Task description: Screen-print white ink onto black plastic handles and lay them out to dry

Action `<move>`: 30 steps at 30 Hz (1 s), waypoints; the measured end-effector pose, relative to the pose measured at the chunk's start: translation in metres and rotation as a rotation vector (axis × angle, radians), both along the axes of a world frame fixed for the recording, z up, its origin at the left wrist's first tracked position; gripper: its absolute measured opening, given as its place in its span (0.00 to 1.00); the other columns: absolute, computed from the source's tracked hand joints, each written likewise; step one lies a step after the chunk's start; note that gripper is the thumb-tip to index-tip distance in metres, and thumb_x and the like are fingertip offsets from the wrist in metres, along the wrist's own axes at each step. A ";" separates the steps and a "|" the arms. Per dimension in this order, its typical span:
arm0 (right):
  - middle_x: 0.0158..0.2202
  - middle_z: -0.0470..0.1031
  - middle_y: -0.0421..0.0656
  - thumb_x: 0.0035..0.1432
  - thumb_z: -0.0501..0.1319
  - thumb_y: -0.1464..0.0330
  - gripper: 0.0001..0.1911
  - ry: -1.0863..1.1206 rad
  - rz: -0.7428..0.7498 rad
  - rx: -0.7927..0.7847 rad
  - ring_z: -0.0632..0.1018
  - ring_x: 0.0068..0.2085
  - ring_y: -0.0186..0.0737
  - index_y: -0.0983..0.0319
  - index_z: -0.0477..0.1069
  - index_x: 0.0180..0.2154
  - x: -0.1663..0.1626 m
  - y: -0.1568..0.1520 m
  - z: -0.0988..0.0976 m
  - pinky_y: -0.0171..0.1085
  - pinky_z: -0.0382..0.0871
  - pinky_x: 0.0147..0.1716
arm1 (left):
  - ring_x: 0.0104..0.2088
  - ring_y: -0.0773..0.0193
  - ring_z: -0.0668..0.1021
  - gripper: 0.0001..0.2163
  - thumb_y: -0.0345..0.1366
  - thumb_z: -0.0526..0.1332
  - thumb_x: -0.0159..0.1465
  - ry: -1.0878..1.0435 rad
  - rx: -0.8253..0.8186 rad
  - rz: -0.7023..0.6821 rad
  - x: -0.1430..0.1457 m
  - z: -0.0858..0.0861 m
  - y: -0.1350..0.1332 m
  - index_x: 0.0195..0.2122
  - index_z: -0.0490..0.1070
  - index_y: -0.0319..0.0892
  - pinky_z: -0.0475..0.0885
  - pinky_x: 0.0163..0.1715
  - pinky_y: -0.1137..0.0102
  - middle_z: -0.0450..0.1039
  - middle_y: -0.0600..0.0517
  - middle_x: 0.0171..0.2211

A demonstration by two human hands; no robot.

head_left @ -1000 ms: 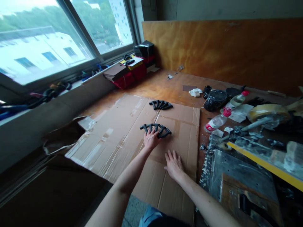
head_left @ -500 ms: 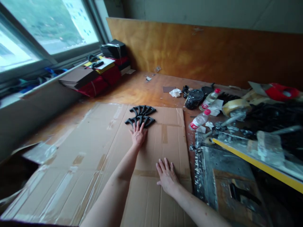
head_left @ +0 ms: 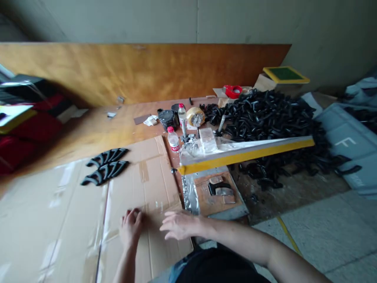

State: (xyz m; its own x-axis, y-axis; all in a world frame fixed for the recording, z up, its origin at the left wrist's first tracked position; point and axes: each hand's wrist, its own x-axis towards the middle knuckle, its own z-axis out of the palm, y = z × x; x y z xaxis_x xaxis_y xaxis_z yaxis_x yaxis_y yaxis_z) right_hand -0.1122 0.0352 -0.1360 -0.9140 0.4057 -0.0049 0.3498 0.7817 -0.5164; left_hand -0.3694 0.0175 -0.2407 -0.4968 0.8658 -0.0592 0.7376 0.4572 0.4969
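My left hand (head_left: 131, 226) rests over the cardboard sheet (head_left: 123, 204), its fingers loosely bent, the thumb apart, and nothing visible in it. To its right, my right hand (head_left: 180, 225) hovers at the cardboard's right edge with fingers stretched out and spread, holding nothing. Two rows of curved black handles (head_left: 106, 173) lie side by side on the cardboard, beyond my left hand and apart from it. Past my right hand, a black handle (head_left: 216, 187) sits in a wooden jig (head_left: 203, 188) on a grey plate.
A large heap of black handles (head_left: 265, 114) covers the right side, beside a grey crate (head_left: 350, 141). A screen frame with a yellow edge (head_left: 247, 156) slants above the jig. Two bottles (head_left: 173, 140), a tape roll (head_left: 196, 117) and a black tub (head_left: 167, 119) stand behind.
The view has swung right, bringing the heap and crate into sight. My left hand has left the rows of handles and drawn back near me; my right hand has moved towards the cardboard's right edge.
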 end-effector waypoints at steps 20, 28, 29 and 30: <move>0.39 0.82 0.47 0.60 0.55 0.67 0.15 0.234 -0.988 -0.069 0.81 0.39 0.46 0.63 0.78 0.43 0.334 0.090 0.071 0.39 0.72 0.39 | 0.23 0.70 0.73 0.26 0.59 0.57 0.60 -1.037 0.650 0.014 0.251 0.247 0.034 0.37 0.75 0.37 0.68 0.22 0.76 0.73 0.52 0.26; 0.37 0.81 0.47 0.64 0.56 0.59 0.23 -0.034 -0.919 0.219 0.81 0.38 0.45 0.60 0.68 0.57 0.228 0.108 0.124 0.38 0.70 0.39 | 0.26 0.67 0.75 0.29 0.56 0.64 0.56 -1.111 0.133 -0.040 0.234 0.145 -0.029 0.52 0.73 0.40 0.68 0.25 0.74 0.77 0.50 0.33; 0.37 0.81 0.48 0.63 0.57 0.57 0.25 -0.109 -0.898 0.234 0.81 0.39 0.46 0.60 0.66 0.58 0.211 0.111 0.127 0.39 0.70 0.39 | 0.28 0.66 0.75 0.32 0.55 0.64 0.56 -1.114 0.122 -0.058 0.234 0.135 -0.029 0.56 0.70 0.40 0.69 0.26 0.73 0.77 0.49 0.35; 0.37 0.81 0.49 0.62 0.58 0.55 0.27 -0.173 -0.878 0.231 0.80 0.39 0.47 0.60 0.65 0.58 0.197 0.113 0.127 0.39 0.70 0.38 | 0.29 0.66 0.75 0.34 0.55 0.64 0.56 -1.110 0.116 -0.074 0.234 0.127 -0.029 0.59 0.67 0.40 0.70 0.28 0.73 0.77 0.49 0.36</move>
State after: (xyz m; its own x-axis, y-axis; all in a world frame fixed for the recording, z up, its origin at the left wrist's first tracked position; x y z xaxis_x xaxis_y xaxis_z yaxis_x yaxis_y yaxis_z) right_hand 0.0847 0.1483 -0.0085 -0.2717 0.9608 0.0546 0.9235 0.2763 -0.2660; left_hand -0.1353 -0.0115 -0.1137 -0.1658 0.9201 -0.3547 -0.1175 0.3387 0.9335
